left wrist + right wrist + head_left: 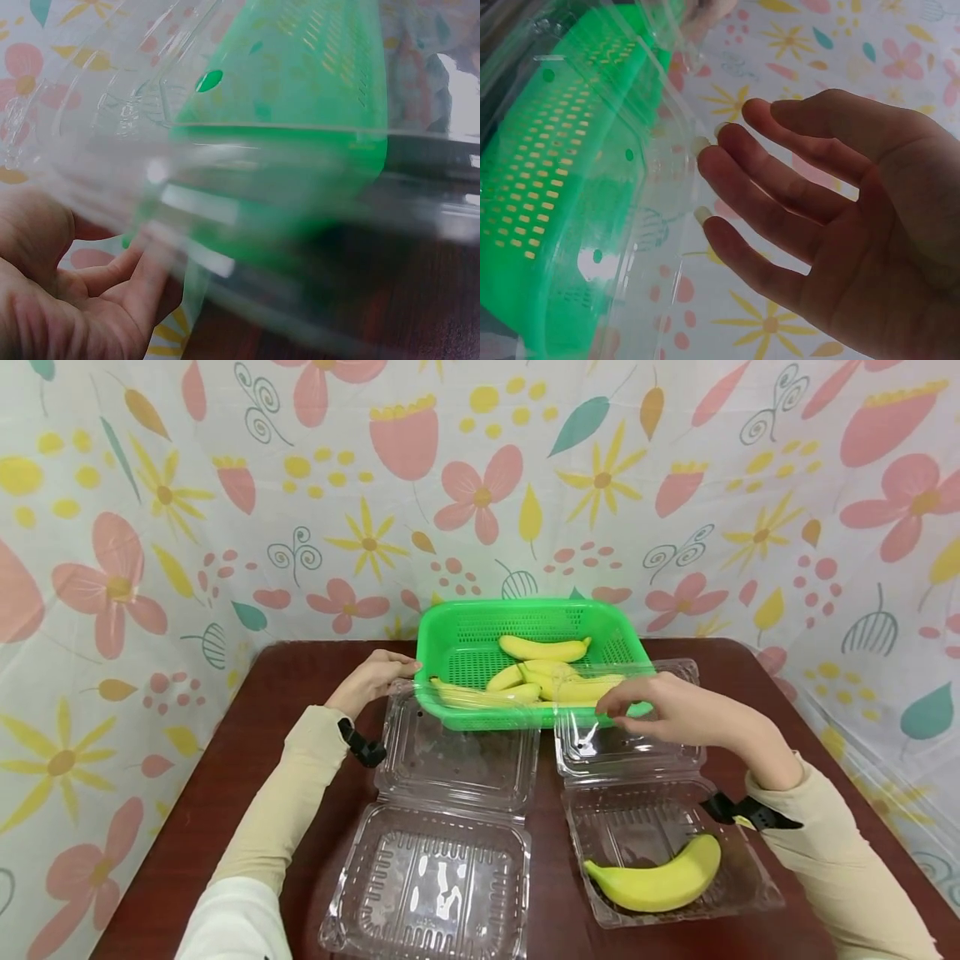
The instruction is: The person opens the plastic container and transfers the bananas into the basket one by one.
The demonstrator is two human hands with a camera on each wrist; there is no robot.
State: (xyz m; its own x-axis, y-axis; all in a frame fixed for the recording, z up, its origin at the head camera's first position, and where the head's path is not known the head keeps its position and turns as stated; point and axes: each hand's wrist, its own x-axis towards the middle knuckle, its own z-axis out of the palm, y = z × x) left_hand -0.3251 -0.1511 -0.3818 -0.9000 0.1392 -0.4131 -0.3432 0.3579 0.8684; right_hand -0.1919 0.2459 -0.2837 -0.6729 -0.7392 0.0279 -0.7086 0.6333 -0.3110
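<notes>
My left hand (375, 681) is at the left rim of a green plastic basket (487, 724), pinching its edge between thumb and fingers. Several yellow bananas (545, 649) lie in the basket. With fingers loosely bent and nothing in them, my right hand (802, 202) hangs over the raised lid (630, 752) of the right clear clamshell box, in front of the basket. One banana (660, 878) lies in that box's base. A second clear clamshell box (442, 881), with no fruit in it, stands to the left, its lid (457, 760) leaning back against the basket.
Everything stands on a dark reddish-brown table (547, 860). A curtain (480, 502) printed with flowers hangs right behind it and along both sides. Both boxes' hinged lids stand between me and the basket's front wall.
</notes>
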